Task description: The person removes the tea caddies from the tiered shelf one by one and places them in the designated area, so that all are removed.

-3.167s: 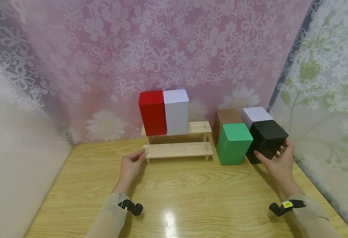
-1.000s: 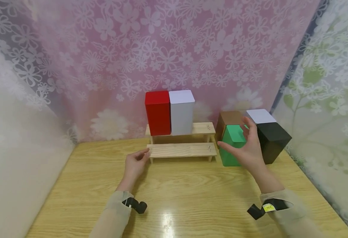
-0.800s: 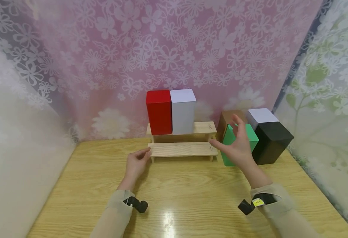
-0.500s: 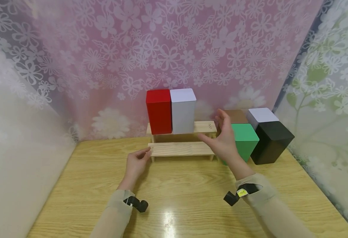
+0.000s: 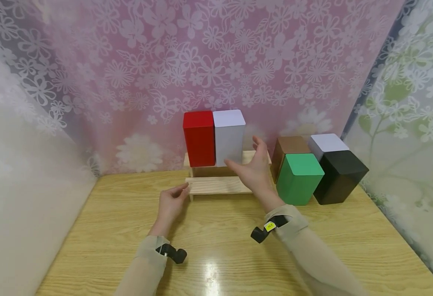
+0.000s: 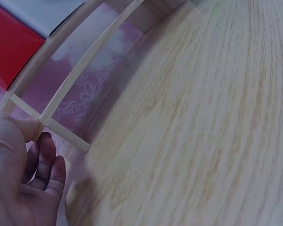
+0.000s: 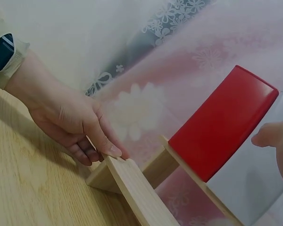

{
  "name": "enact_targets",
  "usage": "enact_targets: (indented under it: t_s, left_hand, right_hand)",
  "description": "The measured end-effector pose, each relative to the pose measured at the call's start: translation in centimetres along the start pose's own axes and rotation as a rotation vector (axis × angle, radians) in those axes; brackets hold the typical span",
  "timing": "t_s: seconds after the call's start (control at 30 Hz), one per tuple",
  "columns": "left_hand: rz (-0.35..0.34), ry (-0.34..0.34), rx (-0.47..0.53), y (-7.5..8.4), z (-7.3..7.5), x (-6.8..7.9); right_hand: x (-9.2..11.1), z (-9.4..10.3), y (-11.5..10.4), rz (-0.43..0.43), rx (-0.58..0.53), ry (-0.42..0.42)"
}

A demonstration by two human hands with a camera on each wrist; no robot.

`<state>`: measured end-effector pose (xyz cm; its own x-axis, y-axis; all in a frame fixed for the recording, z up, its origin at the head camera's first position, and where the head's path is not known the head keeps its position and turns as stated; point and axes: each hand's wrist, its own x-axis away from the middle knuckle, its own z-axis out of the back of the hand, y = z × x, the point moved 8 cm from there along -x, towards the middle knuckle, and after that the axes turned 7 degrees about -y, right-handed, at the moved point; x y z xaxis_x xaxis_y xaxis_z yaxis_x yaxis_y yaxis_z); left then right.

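My left hand (image 5: 172, 201) pinches the left end of the lower board of a two-step wooden rack (image 5: 218, 186); in the left wrist view its thumb (image 6: 29, 128) lies on top, with the fingers curled beneath. On the upper step a red box (image 5: 199, 144) and a white box (image 5: 228, 137) stand upright side by side. My right hand (image 5: 255, 172) is just right of the white box, thumb and fingers spread wide with nothing between them. The thumb (image 7: 272, 134) overlaps the white box's front face in the right wrist view. Part of the rack's right end is hidden behind this hand.
Right of the rack stand a brown box (image 5: 292, 144), a green box (image 5: 299, 181), a second white box (image 5: 328, 142) and a black box (image 5: 340, 176), close together. Flowered curtains (image 5: 209, 61) hang behind and beside the wooden table (image 5: 209, 242).
My right hand has let go of the black box and swept left, past the green box, to the white box on the rack. The left hand keeps its hold on the rack.
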<state>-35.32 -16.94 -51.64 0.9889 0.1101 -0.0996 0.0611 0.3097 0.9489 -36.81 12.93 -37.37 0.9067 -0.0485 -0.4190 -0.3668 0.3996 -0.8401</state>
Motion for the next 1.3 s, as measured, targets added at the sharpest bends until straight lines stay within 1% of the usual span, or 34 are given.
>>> enact_targets:
  t_s: [0.2,0.43,0.57,0.77,1.07,1.3]
  left_hand:
    - [0.006,0.002,0.036,0.0,-0.1,-0.1]
    - [0.010,-0.002,0.027,-0.1,0.0,0.0]
    - [0.018,-0.005,0.027,-0.3,-0.1,0.0]
    - [0.013,-0.001,0.034,-0.2,-0.3,-0.1]
    - [0.002,0.005,0.015,0.1,-0.1,0.1]
    - [-0.002,0.009,0.006,-0.1,0.1,0.0]
  right_hand:
    - [-0.8,-1.1,0.2,-0.017,0.018,0.058]
    - [-1.6,-2.6,0.2,-0.035,-0.014,0.082]
    - [-1.9,-3.2,0.1,-0.052,0.005,0.106]
    - [-2.2,-3.6,-0.1,-0.050,0.029,0.122]
    - [-2.5,-4.0,0.2,-0.038,0.024,0.113]
    - [-2.5,-4.0,0.1,-0.025,0.018,0.143]
